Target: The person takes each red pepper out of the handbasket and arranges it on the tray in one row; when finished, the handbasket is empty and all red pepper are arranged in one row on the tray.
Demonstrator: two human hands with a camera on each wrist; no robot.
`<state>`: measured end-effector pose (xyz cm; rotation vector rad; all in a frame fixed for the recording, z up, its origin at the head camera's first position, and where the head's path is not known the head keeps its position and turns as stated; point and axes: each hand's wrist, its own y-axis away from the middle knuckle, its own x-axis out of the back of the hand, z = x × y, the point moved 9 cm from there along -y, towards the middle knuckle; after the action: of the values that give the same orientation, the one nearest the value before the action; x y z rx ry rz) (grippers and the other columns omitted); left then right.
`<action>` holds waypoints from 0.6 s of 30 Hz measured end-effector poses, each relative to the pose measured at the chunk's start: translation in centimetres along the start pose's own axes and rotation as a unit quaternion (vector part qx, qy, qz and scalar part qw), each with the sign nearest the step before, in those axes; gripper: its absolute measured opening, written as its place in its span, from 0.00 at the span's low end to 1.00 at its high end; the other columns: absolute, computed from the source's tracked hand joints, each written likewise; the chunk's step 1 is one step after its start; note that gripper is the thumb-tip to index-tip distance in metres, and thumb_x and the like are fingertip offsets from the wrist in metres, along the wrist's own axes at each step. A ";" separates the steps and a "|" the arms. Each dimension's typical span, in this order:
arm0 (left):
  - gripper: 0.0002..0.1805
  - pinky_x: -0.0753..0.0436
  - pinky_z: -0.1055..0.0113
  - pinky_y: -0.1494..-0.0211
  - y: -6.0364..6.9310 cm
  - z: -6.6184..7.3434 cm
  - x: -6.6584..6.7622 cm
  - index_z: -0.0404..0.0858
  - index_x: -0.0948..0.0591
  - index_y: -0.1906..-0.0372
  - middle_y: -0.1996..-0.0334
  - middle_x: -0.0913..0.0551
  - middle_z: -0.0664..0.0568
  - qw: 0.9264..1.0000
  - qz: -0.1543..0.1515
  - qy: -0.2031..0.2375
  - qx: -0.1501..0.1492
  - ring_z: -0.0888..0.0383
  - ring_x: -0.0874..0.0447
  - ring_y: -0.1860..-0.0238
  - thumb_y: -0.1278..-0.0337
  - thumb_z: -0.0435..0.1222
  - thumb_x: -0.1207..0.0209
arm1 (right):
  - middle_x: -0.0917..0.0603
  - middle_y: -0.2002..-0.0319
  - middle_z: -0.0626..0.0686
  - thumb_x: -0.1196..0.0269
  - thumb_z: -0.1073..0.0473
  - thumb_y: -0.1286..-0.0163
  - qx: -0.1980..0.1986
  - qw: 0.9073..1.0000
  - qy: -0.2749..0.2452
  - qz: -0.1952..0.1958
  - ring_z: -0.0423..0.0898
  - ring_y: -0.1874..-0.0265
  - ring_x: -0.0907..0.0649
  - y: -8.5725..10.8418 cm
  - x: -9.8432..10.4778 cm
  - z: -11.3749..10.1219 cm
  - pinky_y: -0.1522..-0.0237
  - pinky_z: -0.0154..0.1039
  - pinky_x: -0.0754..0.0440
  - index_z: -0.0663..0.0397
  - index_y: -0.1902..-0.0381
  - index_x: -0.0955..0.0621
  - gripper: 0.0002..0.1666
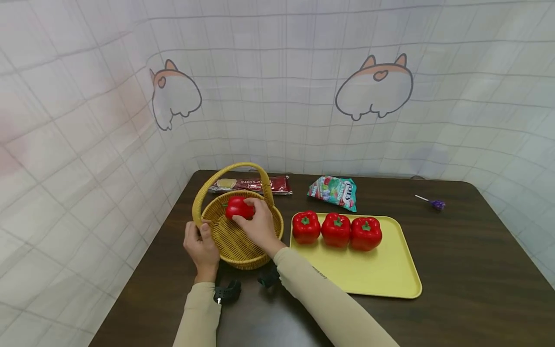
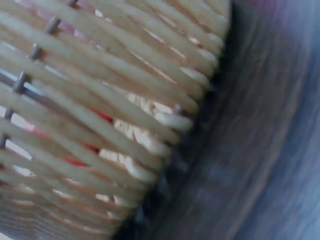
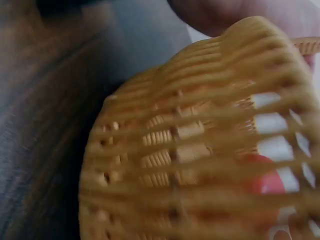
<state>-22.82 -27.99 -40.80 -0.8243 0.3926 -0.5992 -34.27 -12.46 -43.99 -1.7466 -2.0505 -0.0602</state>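
A yellow wicker basket (image 1: 236, 243) with a tall arched handle stands on the left part of the table. At its near left rim, by the foot of the handle, my left hand (image 1: 202, 248) grips the basket. My right hand (image 1: 261, 225) reaches over the right rim and holds a red bell pepper (image 1: 237, 207) inside the basket, its green stem turned left. Both wrist views look closely at the woven wall (image 2: 110, 100), with bits of red showing through the gaps; in the right wrist view the pepper (image 3: 270, 180) shows behind the weave.
Right of the basket, a yellow tray (image 1: 373, 272) bears three red bell peppers (image 1: 336, 230) in a row. Behind stand a long red packet (image 1: 279, 185) and a teal snack bag (image 1: 334, 192). A purple-headed lollipop (image 1: 437, 205) lies at the right.
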 end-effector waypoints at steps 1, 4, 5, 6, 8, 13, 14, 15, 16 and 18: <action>0.29 0.40 0.77 0.65 -0.1 0.0 -0.2 0.21 0.22 0.70 0.75 0.30 0.33 1.000 -0.004 0.001 -0.002 0.70 0.36 0.70 0.29 0.48 0.48 | 0.24 0.45 0.54 0.30 0.53 0.38 -0.001 1.000 0.005 0.007 0.51 0.45 0.24 -0.4 -0.1 0.1 0.45 0.47 0.24 0.53 0.42 0.26 0.29; 0.30 0.40 0.78 0.65 -0.1 0.0 -0.3 0.22 0.22 0.70 0.75 0.30 0.32 1.000 -0.006 0.003 -0.006 0.70 0.36 0.71 0.29 0.49 0.48 | 0.25 0.43 0.55 0.29 0.55 0.40 -0.005 1.000 0.018 0.016 0.52 0.44 0.25 -1.1 -0.4 0.4 0.43 0.50 0.25 0.54 0.42 0.26 0.30; 0.31 0.40 0.77 0.66 0.0 0.0 -0.3 0.22 0.22 0.69 0.75 0.29 0.31 1.000 -0.004 0.006 -0.003 0.70 0.36 0.71 0.30 0.50 0.48 | 0.26 0.42 0.55 0.29 0.55 0.40 -0.007 1.000 0.024 0.014 0.52 0.44 0.25 -1.2 -0.6 0.6 0.43 0.50 0.25 0.54 0.41 0.26 0.31; 0.32 0.39 0.77 0.65 0.1 0.0 -0.2 0.21 0.22 0.69 0.75 0.29 0.31 1.000 -0.003 0.010 0.001 0.70 0.35 0.71 0.30 0.51 0.49 | 0.27 0.41 0.56 0.28 0.54 0.40 -0.007 0.999 0.029 0.014 0.53 0.43 0.25 -1.4 -0.7 0.8 0.43 0.50 0.25 0.54 0.41 0.26 0.32; 0.34 0.38 0.76 0.66 0.2 -0.1 -0.1 0.21 0.22 0.67 0.75 0.28 0.31 1.000 -0.005 0.010 0.011 0.70 0.35 0.71 0.30 0.54 0.50 | 0.28 0.39 0.56 0.28 0.54 0.41 -0.007 0.999 0.041 0.012 0.53 0.43 0.26 -1.6 -1.0 0.9 0.43 0.51 0.25 0.54 0.39 0.27 0.34; 0.35 0.38 0.75 0.73 0.2 -0.6 -0.3 0.22 0.26 0.68 0.81 0.32 0.39 0.999 -0.032 0.010 0.039 0.72 0.37 0.77 0.30 0.56 0.52 | 0.31 0.35 0.56 0.27 0.52 0.43 -0.015 0.996 0.082 -0.002 0.54 0.39 0.28 -2.3 -1.6 1.5 0.42 0.53 0.26 0.51 0.34 0.29 0.40; 0.35 0.39 0.75 0.75 0.2 -0.7 -0.4 0.22 0.27 0.69 0.82 0.33 0.43 0.998 -0.036 0.013 0.042 0.73 0.38 0.78 0.30 0.56 0.51 | 0.32 0.34 0.56 0.27 0.51 0.43 -0.016 0.996 0.089 -0.007 0.55 0.39 0.29 -2.4 -1.6 1.7 0.42 0.53 0.26 0.50 0.33 0.30 0.41; 0.34 0.39 0.75 0.76 0.2 -0.8 -0.5 0.22 0.28 0.70 0.82 0.33 0.48 0.998 -0.041 0.014 0.045 0.73 0.38 0.79 0.29 0.54 0.51 | 0.33 0.33 0.56 0.27 0.51 0.43 -0.017 0.995 0.094 -0.011 0.55 0.38 0.29 -2.6 -1.7 1.8 0.41 0.53 0.27 0.50 0.32 0.31 0.42; 0.32 0.39 0.75 0.77 0.1 -0.9 -0.6 0.23 0.28 0.70 0.82 0.33 0.52 0.998 -0.045 0.017 0.047 0.73 0.38 0.80 0.29 0.52 0.51 | 0.34 0.32 0.56 0.27 0.51 0.43 -0.018 0.995 0.097 -0.015 0.55 0.37 0.30 -2.7 -1.7 2.0 0.41 0.54 0.27 0.49 0.32 0.31 0.43; 0.29 0.39 0.75 0.78 0.1 -1.0 -0.8 0.23 0.28 0.72 0.82 0.33 0.59 0.997 -0.051 0.024 0.049 0.73 0.39 0.81 0.29 0.48 0.51 | 0.34 0.32 0.55 0.27 0.50 0.44 -0.023 0.994 0.104 -0.023 0.55 0.37 0.31 -2.9 -1.7 2.2 0.40 0.54 0.27 0.49 0.30 0.33 0.45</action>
<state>-23.96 -28.02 -41.40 -0.7404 0.3629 -0.7295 -37.50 -13.94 -45.89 -1.6440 -1.9513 -0.2939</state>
